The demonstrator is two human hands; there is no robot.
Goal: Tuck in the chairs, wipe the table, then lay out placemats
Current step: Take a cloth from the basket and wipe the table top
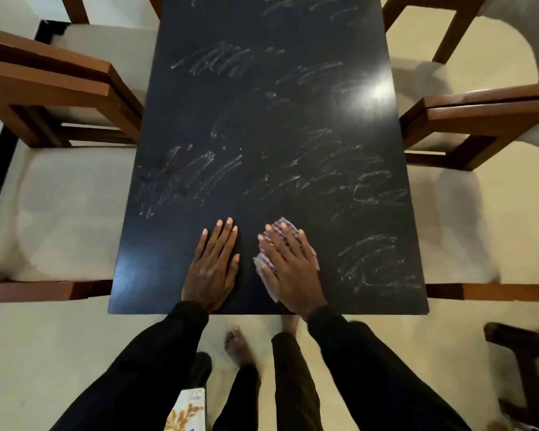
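Note:
A dark, glossy table [262, 126] stretches away from me, streaked with several patches of white chalky scribble. My right hand [291, 265] lies flat, fingers straight, pressing a checked purple-and-white cloth [266, 262] onto the near part of the tabletop. My left hand [213, 265] rests flat on the bare table just left of it, fingers straight, holding nothing. Wooden chairs with pale cushions stand along both long sides: one at the near left [63, 213], one at the near right [448, 219].
More wooden chairs sit farther back on the left [106, 48] and right [467, 35]. A dark wooden piece of furniture [526, 362] stands at the lower right. A patterned flat item [185, 409] shows under my left arm. My bare feet are on the pale floor.

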